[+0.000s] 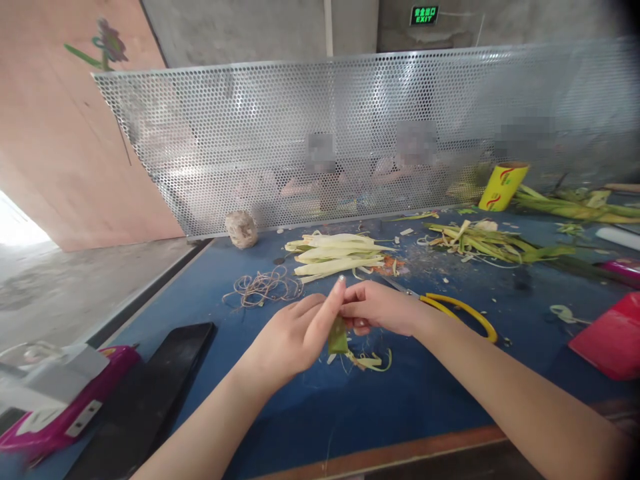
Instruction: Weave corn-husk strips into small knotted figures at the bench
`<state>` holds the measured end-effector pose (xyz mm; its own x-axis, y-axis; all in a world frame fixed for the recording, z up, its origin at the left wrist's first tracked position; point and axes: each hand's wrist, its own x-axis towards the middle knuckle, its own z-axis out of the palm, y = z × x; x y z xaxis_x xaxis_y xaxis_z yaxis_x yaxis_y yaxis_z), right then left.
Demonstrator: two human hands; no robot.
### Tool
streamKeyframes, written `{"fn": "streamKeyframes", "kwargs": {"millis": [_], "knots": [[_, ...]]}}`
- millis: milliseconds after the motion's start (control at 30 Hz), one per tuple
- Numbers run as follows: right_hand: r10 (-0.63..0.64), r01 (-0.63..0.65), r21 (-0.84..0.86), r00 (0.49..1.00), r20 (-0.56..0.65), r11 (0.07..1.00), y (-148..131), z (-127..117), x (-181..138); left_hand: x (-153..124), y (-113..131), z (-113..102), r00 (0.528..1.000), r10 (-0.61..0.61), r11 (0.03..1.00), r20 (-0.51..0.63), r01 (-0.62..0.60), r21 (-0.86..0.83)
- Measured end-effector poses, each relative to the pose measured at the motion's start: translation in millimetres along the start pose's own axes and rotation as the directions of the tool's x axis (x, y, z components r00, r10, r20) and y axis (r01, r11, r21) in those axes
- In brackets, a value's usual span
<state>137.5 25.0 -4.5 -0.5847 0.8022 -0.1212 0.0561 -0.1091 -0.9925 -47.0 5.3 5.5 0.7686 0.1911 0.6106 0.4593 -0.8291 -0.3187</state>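
Both of my hands meet over the middle of the blue table (pixel 400 400), pinching a small folded green leaf piece (pixel 338 339). My left hand (pixel 295 333) holds it from the left with the index finger stretched upward. From the right, my right hand (pixel 377 308) grips the same piece with curled fingers. Thin leaf scraps (pixel 369 361) lie on the table just below the hands. Yellow-handled scissors (pixel 463 312) lie right behind my right wrist.
A stack of pale leaf strips (pixel 337 255) and a tangle of brown string (pixel 263 287) lie behind the hands. More green leaves (pixel 493 243), a yellow roll (pixel 503 187), a red object (pixel 613 337), a black tray (pixel 150 393) and a pink device (pixel 65 410) surround them. A perforated metal screen (pixel 350 133) backs the table.
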Motion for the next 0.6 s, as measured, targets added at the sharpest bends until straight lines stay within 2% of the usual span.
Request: {"fn": "streamKeyframes", "kwargs": {"millis": [67,167,233,300,367,433,500,567,600], "knots": [[-0.037,0.036,-0.061,0.999,-0.016,0.998,1,0,1,0,0,-1,0.999,0.037,0.999,0.009,-0.037,0.023],[-0.088,0.084,-0.167,0.996,-0.019,0.982,2,0,1,-1,-1,-2,0.998,-0.015,1.0,0.064,0.016,-0.018],[-0.107,0.102,-0.233,0.994,-0.009,0.967,2,0,1,-2,-1,-2,0.989,-0.099,0.986,0.107,0.112,-0.123],[-0.116,0.109,-0.308,0.993,-0.007,0.945,1,0,0,-2,-1,-4,0.954,-0.25,0.912,0.165,0.289,-0.29],[-0.136,0.126,-0.401,0.991,0.003,0.908,-1,0,-1,1,-1,-5,0.86,-0.439,0.725,0.262,0.511,-0.462],[-0.174,0.162,-0.481,0.985,0.019,0.862,-4,1,-4,4,-2,-6,0.728,-0.572,0.462,0.378,0.666,-0.586],[-0.205,0.184,-0.516,0.979,0.017,0.836,-7,2,-6,8,-3,-6,0.634,-0.615,0.229,0.47,0.713,-0.663],[-0.217,0.183,-0.527,0.976,-0.002,0.83,-10,3,-8,10,-3,-7,0.589,-0.614,0.084,0.526,0.711,-0.698],[-0.218,0.18,-0.531,0.976,-0.01,0.828,-11,4,-9,10,-3,-7,0.579,-0.61,0.047,0.541,0.708,-0.705]]}}
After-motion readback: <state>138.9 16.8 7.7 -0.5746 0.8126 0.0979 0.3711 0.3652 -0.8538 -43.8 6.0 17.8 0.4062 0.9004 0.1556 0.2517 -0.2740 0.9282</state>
